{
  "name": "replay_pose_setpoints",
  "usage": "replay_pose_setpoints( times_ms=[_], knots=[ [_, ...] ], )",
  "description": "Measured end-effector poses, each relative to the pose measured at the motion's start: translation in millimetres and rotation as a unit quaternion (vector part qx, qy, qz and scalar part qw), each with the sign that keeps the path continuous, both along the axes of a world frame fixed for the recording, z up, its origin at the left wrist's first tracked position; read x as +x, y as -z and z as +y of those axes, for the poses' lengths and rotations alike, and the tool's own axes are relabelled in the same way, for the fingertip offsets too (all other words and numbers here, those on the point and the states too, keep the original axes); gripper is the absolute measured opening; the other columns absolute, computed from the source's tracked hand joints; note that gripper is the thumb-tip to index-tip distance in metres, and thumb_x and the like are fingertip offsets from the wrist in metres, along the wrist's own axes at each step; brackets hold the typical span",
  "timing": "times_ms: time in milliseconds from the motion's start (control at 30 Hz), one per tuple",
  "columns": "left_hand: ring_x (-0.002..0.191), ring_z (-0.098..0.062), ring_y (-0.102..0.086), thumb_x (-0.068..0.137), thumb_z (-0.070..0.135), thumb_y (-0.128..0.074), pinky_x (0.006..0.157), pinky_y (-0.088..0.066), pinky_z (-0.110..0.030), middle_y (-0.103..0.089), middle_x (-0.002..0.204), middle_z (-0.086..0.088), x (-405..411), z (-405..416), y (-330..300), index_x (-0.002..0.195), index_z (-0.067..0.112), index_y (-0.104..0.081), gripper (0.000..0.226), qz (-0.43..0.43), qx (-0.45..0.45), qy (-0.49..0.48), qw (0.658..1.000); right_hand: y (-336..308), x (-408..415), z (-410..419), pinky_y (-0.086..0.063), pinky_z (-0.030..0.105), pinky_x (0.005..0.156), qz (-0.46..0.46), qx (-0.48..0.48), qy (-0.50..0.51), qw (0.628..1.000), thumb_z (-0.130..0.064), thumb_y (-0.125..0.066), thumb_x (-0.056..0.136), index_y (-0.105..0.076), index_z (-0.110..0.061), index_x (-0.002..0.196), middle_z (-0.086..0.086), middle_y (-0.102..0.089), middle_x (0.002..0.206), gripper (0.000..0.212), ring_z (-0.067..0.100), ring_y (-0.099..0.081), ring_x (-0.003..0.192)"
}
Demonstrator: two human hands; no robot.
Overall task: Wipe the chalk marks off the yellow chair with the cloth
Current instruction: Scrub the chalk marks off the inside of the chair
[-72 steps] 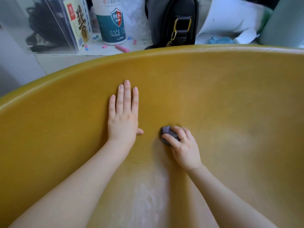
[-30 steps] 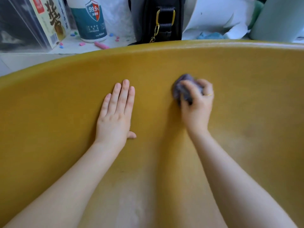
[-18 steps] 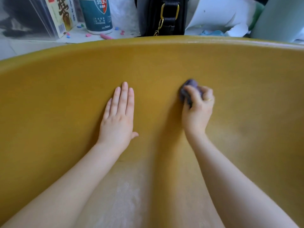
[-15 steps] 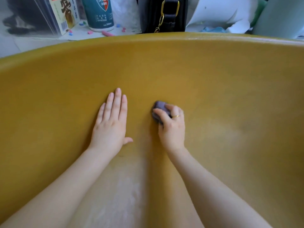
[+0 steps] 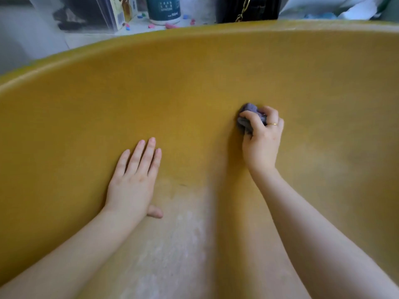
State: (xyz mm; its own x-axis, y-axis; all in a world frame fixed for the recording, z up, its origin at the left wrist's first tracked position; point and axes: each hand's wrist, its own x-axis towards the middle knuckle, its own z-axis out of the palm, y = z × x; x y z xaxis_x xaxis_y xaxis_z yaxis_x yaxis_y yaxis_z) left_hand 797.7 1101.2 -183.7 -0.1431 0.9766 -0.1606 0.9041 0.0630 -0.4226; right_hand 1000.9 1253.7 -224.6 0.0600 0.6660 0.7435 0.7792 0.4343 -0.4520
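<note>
bottle point(image 5: 164, 10) marked "500ml", cloth point(image 5: 248, 117) on chair point(image 5: 194, 87)

- Both forearms were bare right down to the bottom of the view, with no sleeve or cuff on either.
- The left hand point(image 5: 133, 182) wore nothing: no ring, band or watch showed at its fingers or wrist.
- The right hand point(image 5: 262, 145) carried a thin gold ring point(image 5: 273, 124) on one finger, close to the knuckle.
- The nails on the left hand's fingers were short, rounded and plain, without polish.
- The right wrist was likewise bare of any strap or bracelet.
</note>
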Motion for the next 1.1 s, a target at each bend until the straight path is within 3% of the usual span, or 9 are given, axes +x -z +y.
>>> replay_pose_setpoints(
  times_ms=[67,100,300,467,633,767,867,967,1100],
  knots=[
    [0.145,-0.028,0.009,0.049,0.075,-0.069,0.112,0.01,-0.04,0.03,0.148,-0.011,3,0,3,0.144,0.006,0.017,0.145,-0.013,0.025,0.025,0.999,8,-23,-14,-0.044,0.035,0.071,0.05,-0.044,-0.009,0.998,0.008,-0.053,0.072,-0.069,-0.012,0.093,0.02,-0.057,0.108,0.033,0.037,-0.05,0.083],
    [0.143,-0.027,0.018,0.057,0.074,-0.064,0.113,0.013,-0.04,0.038,0.144,-0.01,4,-1,2,0.143,0.006,0.025,0.141,-0.012,0.007,0.016,1.0,15,-34,-23,-0.044,0.034,0.071,0.047,-0.059,-0.027,0.997,0.007,-0.054,0.072,-0.069,-0.012,0.093,0.019,-0.057,0.107,0.032,0.036,-0.05,0.081],
    [0.143,-0.026,0.02,0.061,0.071,-0.065,0.115,0.009,-0.04,0.03,0.152,-0.012,3,-3,3,0.146,0.007,0.019,0.136,0.003,-0.003,0.005,1.0,51,-86,-128,-0.043,0.033,0.067,-0.03,-0.179,-0.22,0.958,-0.02,-0.038,0.071,-0.063,-0.02,0.095,0.009,-0.056,0.098,0.035,0.031,-0.05,0.075],
    [0.142,-0.028,0.023,0.06,0.068,-0.07,0.115,0.009,-0.039,0.03,0.152,-0.011,3,-12,-3,0.146,0.007,0.019,0.138,0.008,-0.041,0.003,0.999,50,-68,-163,-0.048,0.038,0.073,-0.061,-0.247,-0.339,0.906,-0.013,-0.052,0.073,-0.065,-0.02,0.099,0.009,-0.056,0.1,0.03,0.033,-0.053,0.081],
    [0.143,-0.028,0.019,0.066,0.068,-0.065,0.116,0.007,-0.039,0.025,0.153,-0.013,-1,-43,-1,0.146,0.006,0.017,0.131,0.005,-0.024,-0.035,0.999,38,-64,-126,-0.05,0.038,0.066,-0.154,-0.202,-0.306,0.917,-0.015,-0.058,0.076,-0.068,-0.024,0.095,0.01,-0.061,0.098,0.024,0.033,-0.052,0.073],
    [0.144,-0.028,0.016,0.067,0.068,-0.063,0.116,0.006,-0.04,0.023,0.154,-0.012,4,-38,-3,0.147,0.003,0.014,0.129,0.01,-0.019,-0.048,0.999,24,-52,-78,-0.041,0.034,0.061,-0.211,-0.107,-0.198,0.951,-0.023,-0.057,0.076,-0.07,-0.027,0.084,0.011,-0.064,0.095,0.015,0.036,-0.054,0.073],
    [0.144,-0.026,0.017,0.065,0.07,-0.063,0.116,0.006,-0.038,0.026,0.153,-0.011,0,-35,-1,0.146,0.003,0.016,0.132,0.01,-0.023,-0.047,0.999,21,-52,-62,-0.031,0.034,0.068,-0.169,-0.103,-0.136,0.971,-0.01,-0.057,0.075,-0.069,-0.023,0.086,0.015,-0.059,0.102,0.021,0.036,-0.049,0.083],
    [0.143,-0.025,0.018,0.065,0.072,-0.061,0.116,0.009,-0.036,0.026,0.153,-0.009,-5,-37,0,0.146,0.005,0.017,0.132,0.001,-0.018,-0.038,0.999,24,-67,-67,-0.039,0.035,0.079,-0.053,-0.181,-0.107,0.976,0.002,-0.05,0.08,-0.067,-0.018,0.096,0.016,-0.047,0.108,0.031,0.029,-0.038,0.085],
    [0.143,-0.025,0.018,0.066,0.07,-0.062,0.115,0.009,-0.035,0.026,0.154,-0.009,-4,-39,-3,0.147,0.005,0.016,0.13,-0.013,-0.018,-0.035,0.999,32,-78,-102,-0.039,0.033,0.074,-0.044,-0.231,-0.175,0.956,-0.007,-0.042,0.081,-0.065,-0.016,0.098,0.015,-0.047,0.099,0.029,0.023,-0.033,0.077]
  ],
)
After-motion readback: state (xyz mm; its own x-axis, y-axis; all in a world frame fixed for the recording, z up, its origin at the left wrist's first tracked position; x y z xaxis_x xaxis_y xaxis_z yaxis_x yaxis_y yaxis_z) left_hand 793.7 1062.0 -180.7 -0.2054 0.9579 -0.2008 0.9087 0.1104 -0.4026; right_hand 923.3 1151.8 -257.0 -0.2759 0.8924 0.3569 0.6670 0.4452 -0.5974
